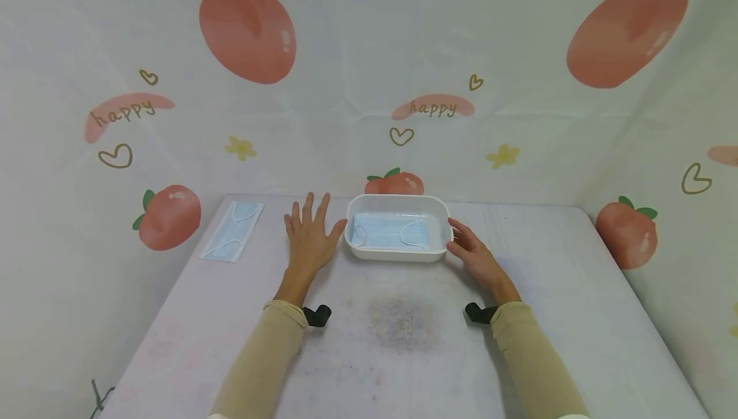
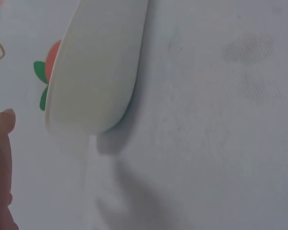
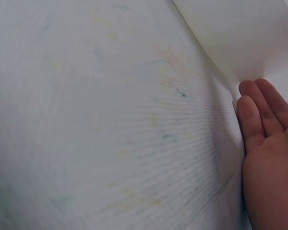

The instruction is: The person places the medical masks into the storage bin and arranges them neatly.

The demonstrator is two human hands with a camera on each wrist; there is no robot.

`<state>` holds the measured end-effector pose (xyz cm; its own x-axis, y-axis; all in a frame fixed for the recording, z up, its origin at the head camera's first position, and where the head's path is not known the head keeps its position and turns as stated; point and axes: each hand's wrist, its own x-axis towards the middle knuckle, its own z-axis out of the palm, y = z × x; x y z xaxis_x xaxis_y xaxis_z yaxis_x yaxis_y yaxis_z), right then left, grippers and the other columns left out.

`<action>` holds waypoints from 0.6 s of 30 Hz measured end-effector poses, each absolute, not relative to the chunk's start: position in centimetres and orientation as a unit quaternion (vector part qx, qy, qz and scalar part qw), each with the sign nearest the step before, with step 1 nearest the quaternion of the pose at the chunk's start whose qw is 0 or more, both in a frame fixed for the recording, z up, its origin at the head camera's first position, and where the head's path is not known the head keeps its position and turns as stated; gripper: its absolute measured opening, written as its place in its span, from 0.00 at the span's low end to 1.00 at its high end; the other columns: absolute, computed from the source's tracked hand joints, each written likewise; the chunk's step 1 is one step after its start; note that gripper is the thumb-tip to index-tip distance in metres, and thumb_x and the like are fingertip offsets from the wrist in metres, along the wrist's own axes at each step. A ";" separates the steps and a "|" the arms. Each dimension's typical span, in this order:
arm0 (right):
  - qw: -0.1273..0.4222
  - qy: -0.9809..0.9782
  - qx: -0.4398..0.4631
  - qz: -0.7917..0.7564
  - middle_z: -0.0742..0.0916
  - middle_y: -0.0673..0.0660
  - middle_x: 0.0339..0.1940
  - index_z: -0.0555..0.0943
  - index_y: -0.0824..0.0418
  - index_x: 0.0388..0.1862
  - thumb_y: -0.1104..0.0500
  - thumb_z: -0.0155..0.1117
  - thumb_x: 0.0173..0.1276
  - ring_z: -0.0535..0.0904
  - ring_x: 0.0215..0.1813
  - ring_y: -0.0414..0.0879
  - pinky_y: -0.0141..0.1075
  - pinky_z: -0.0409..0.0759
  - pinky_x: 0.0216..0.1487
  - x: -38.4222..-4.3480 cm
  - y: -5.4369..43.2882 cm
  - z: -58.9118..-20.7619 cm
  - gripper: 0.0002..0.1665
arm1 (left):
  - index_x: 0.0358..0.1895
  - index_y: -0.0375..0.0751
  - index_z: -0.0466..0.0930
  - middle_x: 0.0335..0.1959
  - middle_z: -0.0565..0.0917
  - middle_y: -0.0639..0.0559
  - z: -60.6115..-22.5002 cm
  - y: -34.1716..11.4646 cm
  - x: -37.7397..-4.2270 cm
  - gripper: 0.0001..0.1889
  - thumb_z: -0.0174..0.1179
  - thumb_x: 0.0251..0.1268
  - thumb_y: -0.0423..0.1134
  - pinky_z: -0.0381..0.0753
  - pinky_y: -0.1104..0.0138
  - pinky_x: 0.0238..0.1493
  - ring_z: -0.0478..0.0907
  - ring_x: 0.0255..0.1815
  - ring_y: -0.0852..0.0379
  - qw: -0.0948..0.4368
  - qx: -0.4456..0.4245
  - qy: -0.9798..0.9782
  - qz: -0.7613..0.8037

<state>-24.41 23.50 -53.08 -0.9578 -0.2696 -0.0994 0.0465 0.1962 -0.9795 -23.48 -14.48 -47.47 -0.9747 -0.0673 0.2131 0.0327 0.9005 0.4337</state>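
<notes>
A white rectangular container (image 1: 398, 256) with rounded corners stands near the table's far edge. Inside it lies a light blue face mask (image 1: 389, 232) with white ear loops. My left hand (image 1: 311, 239) is beside the container's left end, its fingers spread and straight and the thumb close to the rim. In the left wrist view the thumb (image 2: 2, 124) shows apart from the container's wall. At the right end, the fingertips of my right hand (image 1: 477, 257) touch the container, fingers nearly straight in the right wrist view. Another blue face mask (image 1: 233, 232) lies flat farther left.
The table (image 1: 398, 368) has a pale cover with a dark smudge in front of the container. Behind it hangs a white cloth (image 1: 346, 86) printed with red fruit, hearts and "happy". Black wrist mounts (image 1: 317, 316) show at both cuffs.
</notes>
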 end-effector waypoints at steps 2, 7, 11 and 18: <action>0.125 0.762 -0.073 -0.632 0.62 0.67 0.83 0.56 0.46 0.83 0.52 0.60 0.78 0.56 0.83 0.63 0.61 0.54 0.82 -24.4 23.5 -53.1 0.40 | 0.83 0.58 0.51 0.86 0.46 0.42 -47.7 -14.8 -23.4 0.40 0.47 0.73 0.68 0.33 0.33 0.80 0.38 0.84 0.28 0.110 0.012 -0.969 -0.220; 0.124 0.761 -0.075 -0.632 0.63 0.68 0.82 0.56 0.46 0.83 0.52 0.61 0.77 0.58 0.82 0.64 0.61 0.54 0.82 -24.4 23.6 -53.1 0.41 | 0.83 0.59 0.49 0.86 0.45 0.41 -48.2 -15.9 -23.1 0.41 0.46 0.73 0.69 0.32 0.32 0.79 0.36 0.84 0.28 0.105 0.019 -0.971 -0.216; 0.127 0.765 -0.075 -0.627 0.61 0.66 0.83 0.55 0.45 0.84 0.51 0.60 0.78 0.56 0.83 0.64 0.62 0.53 0.82 -24.4 23.6 -53.1 0.41 | 0.83 0.58 0.49 0.86 0.45 0.41 -48.7 -17.0 -22.9 0.41 0.47 0.73 0.69 0.31 0.31 0.79 0.35 0.84 0.28 0.103 0.026 -0.971 -0.215; 0.129 0.764 -0.070 -0.628 0.60 0.65 0.84 0.55 0.44 0.84 0.51 0.60 0.78 0.54 0.84 0.63 0.63 0.51 0.82 -24.4 23.7 -53.0 0.40 | 0.84 0.56 0.48 0.85 0.46 0.38 -49.2 -18.8 -22.4 0.41 0.48 0.74 0.66 0.33 0.30 0.78 0.36 0.83 0.26 0.106 0.040 -0.971 -0.208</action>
